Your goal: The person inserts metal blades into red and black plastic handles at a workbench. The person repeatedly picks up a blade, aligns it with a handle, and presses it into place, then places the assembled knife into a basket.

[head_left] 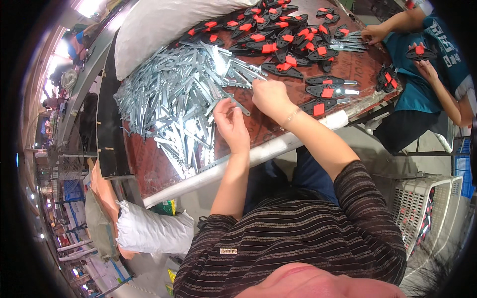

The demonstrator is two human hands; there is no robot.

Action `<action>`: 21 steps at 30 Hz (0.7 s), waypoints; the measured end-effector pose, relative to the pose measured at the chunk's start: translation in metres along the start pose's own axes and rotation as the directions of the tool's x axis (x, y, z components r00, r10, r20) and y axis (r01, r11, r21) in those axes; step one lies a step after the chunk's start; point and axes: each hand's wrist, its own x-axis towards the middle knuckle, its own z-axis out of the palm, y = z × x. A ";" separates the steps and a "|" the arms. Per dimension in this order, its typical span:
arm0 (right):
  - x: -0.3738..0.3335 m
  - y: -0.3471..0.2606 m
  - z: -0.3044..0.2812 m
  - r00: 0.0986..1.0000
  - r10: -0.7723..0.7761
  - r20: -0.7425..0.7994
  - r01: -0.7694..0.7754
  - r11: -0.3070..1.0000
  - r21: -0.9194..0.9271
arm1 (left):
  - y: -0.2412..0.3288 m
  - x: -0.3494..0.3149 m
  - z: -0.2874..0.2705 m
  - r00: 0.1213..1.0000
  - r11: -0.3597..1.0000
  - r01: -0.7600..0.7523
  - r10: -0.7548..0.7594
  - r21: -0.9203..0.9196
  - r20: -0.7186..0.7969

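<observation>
A big heap of silvery notched metal bars (164, 94) covers the left part of the reddish-brown table (149, 171). My left hand (232, 129) is at the heap's right edge, its fingers curled round one metal bar (242, 107) that slants out past the fingertips. Just to the right, my right hand (271, 98) is closed, its fingertips at the ends of several bars (248, 72) lying at the heap's edge. Whether it grips one is hidden by the fingers. Right of it lie black clamp bodies with red pads (325, 93), a few with a metal bar sticking out.
Many black-and-red clamp bodies (293, 37) are piled at the back. A white sack (149, 35) lies behind the bars. A co-worker's hand (376, 34) touches more bars; their other hand (426, 69) holds a clamp body. A white padded tube (268, 151) lines the near edge.
</observation>
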 end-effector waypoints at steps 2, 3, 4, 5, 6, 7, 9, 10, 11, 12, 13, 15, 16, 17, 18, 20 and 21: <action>-0.023 -0.001 -0.028 0.998 0.055 0.010 -0.056 0.995 0.085 | 0.004 0.000 0.004 0.999 0.999 0.030 -0.030 0.015 0.021; -0.039 0.002 -0.039 0.995 0.098 -0.023 -0.094 0.987 0.132 | 0.008 0.001 0.007 0.998 0.999 0.053 -0.053 0.013 0.034; -0.057 0.010 -0.046 0.987 0.151 -0.055 -0.134 0.961 0.241 | 0.012 0.002 0.012 0.996 0.997 0.078 -0.078 0.011 0.048; -0.077 0.019 -0.051 0.976 0.203 -0.074 -0.165 0.921 0.352 | 0.015 0.007 0.015 0.993 0.997 0.036 -0.044 0.075 0.105; -0.098 0.029 -0.058 0.961 0.275 0.019 -0.232 0.769 0.595 | 0.020 0.016 0.020 0.986 0.991 -0.003 -0.020 0.136 0.167; -0.120 0.037 -0.063 0.938 0.319 0.133 -0.297 0.548 0.782 | 0.026 0.023 0.026 0.973 0.980 -0.040 -0.007 0.196 0.229; -0.156 0.046 -0.072 0.906 0.378 0.189 -0.345 0.404 0.847 | 0.033 0.042 0.050 0.913 0.952 -0.145 0.025 0.268 0.407; -0.170 0.043 -0.074 0.889 0.400 0.224 -0.364 0.320 0.875 | 0.021 0.053 0.063 0.850 0.895 -0.307 0.105 0.324 0.516; -0.178 0.041 -0.074 0.897 0.393 0.202 -0.343 0.333 0.878 | 0.014 0.062 0.078 0.798 0.855 -0.386 0.122 0.345 0.590; -0.186 0.041 -0.074 0.905 0.388 0.171 -0.317 0.351 0.881 | 0.003 0.070 0.088 0.762 0.801 -0.446 0.106 0.399 0.638; -0.192 0.041 -0.074 0.914 0.381 0.142 -0.291 0.369 0.883 | -0.008 0.074 0.095 0.728 0.739 -0.504 0.084 0.447 0.681; -0.199 0.047 -0.078 0.899 0.427 0.099 -0.352 0.568 0.744 | -0.018 0.082 0.112 0.659 0.666 -0.580 0.045 0.469 0.751; -0.200 0.049 -0.083 0.904 0.422 0.066 -0.358 0.665 0.656 | -0.022 0.087 0.115 0.626 0.624 -0.617 0.019 0.480 0.779; -0.201 0.050 -0.087 0.908 0.417 0.038 -0.366 0.747 0.555 | -0.021 0.091 0.117 0.601 0.575 -0.664 0.031 0.478 0.798; -0.201 0.052 -0.087 0.912 0.409 0.031 -0.360 0.763 0.537 | -0.019 0.093 0.118 0.593 0.541 -0.675 -0.007 0.502 0.805; -0.203 0.053 -0.087 0.922 0.386 0.022 -0.344 0.795 0.500 | -0.015 0.094 0.115 0.593 0.502 -0.671 -0.081 0.546 0.802; -0.204 0.054 -0.085 0.926 0.377 -0.002 -0.326 0.805 0.495 | -0.013 0.094 0.112 0.599 0.499 -0.655 -0.116 0.568 0.793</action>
